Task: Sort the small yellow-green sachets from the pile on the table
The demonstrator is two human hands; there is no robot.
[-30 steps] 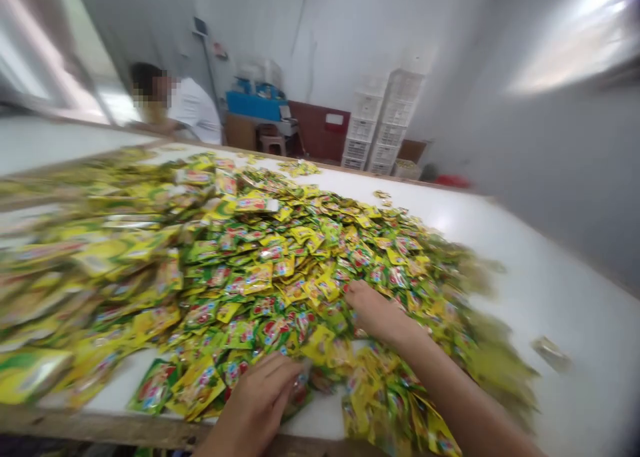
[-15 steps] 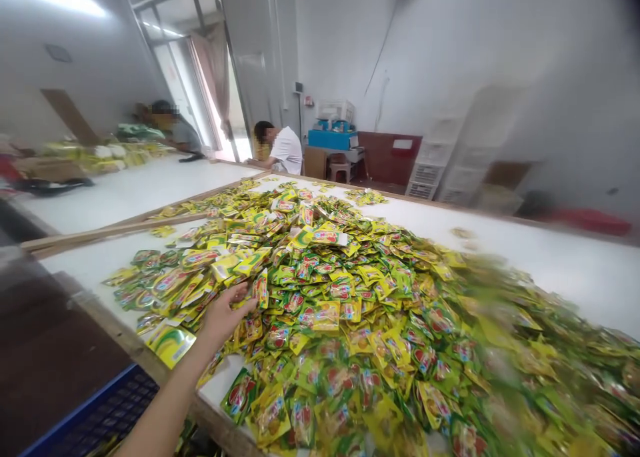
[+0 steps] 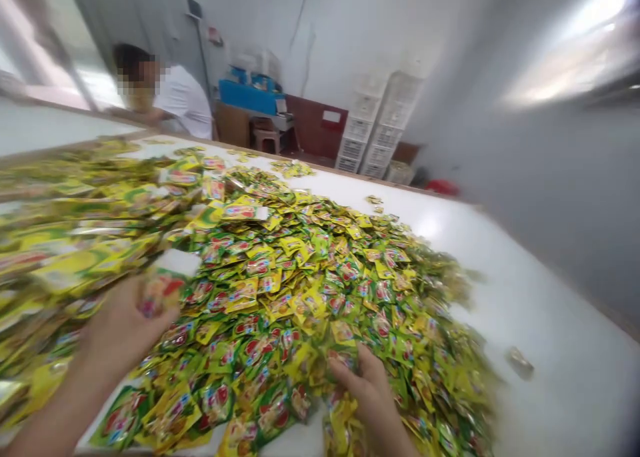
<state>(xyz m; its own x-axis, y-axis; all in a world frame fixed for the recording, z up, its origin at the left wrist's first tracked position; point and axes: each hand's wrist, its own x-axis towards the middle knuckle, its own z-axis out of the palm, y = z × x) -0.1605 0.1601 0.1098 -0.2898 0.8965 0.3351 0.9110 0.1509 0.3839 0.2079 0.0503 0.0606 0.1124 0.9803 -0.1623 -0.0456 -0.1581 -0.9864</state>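
Note:
My left hand (image 3: 117, 323) is closed round a small printed packet (image 3: 173, 280) with a white end, raised above the left side of the heap. Its print is blurred by motion. Lower down, my right hand (image 3: 373, 390) reaches into the front of the heap, with thumb and finger pinching a small green and yellow sachet (image 3: 344, 350). A broad heap of shiny yellow and green sachets (image 3: 300, 290) lies around both hands. Larger yellow packets (image 3: 85, 263) are piled on the left, and a box-like one with a white end (image 3: 245, 212) rests atop the heap.
The white table (image 3: 540, 310) has a raised wooden edge. A loose sachet (image 3: 520, 362) lies at the right. Across the table a person in a white shirt (image 3: 185, 100) bends forward. Stacked white crates (image 3: 370, 127) and a blue box (image 3: 250, 97) stand by the wall.
The view has swung to the right. My left hand has lifted from the pile with a white-ended packet in it. My right hand has come into view, at the sachets.

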